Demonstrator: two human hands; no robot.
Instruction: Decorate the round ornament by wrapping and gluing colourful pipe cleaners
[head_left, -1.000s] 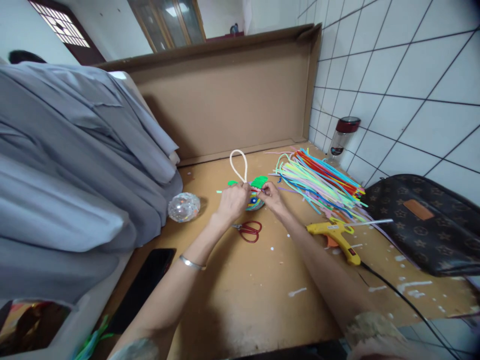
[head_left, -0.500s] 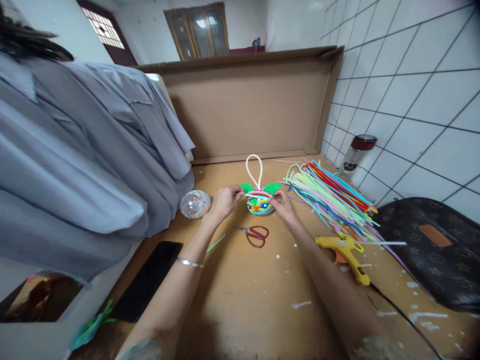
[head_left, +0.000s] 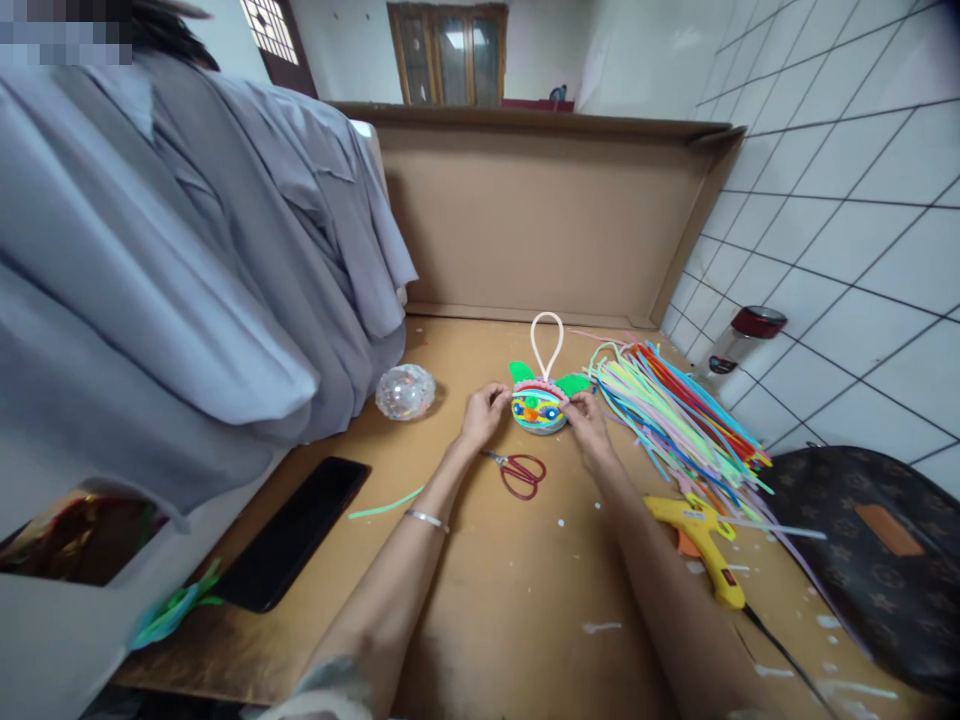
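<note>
A round, colourful ornament (head_left: 538,412) with blue eyes, green ears and a white loop (head_left: 547,345) stands on the wooden table. A light blue strip (head_left: 534,393) curves across its front under a pink and red band. My left hand (head_left: 484,408) pinches the strip's left end at the ornament's left side. At the right side, below the green ear, my right hand (head_left: 588,418) has its fingers closed on the strip's other end. Red-handled scissors (head_left: 522,475) lie on the table just in front of the ornament.
A clear ball (head_left: 405,391) and a black phone (head_left: 296,530) are on the left, beside a person in grey. Pipe cleaners (head_left: 675,410), a yellow glue gun (head_left: 701,540), a bottle (head_left: 739,345) and a dark bag (head_left: 870,560) line the right. Cardboard (head_left: 547,220) stands behind.
The view has shifted, so most things appear displaced. The light blue strip, earlier held straighter before the ornament, now curves against its front, with both hands lower at its sides.
</note>
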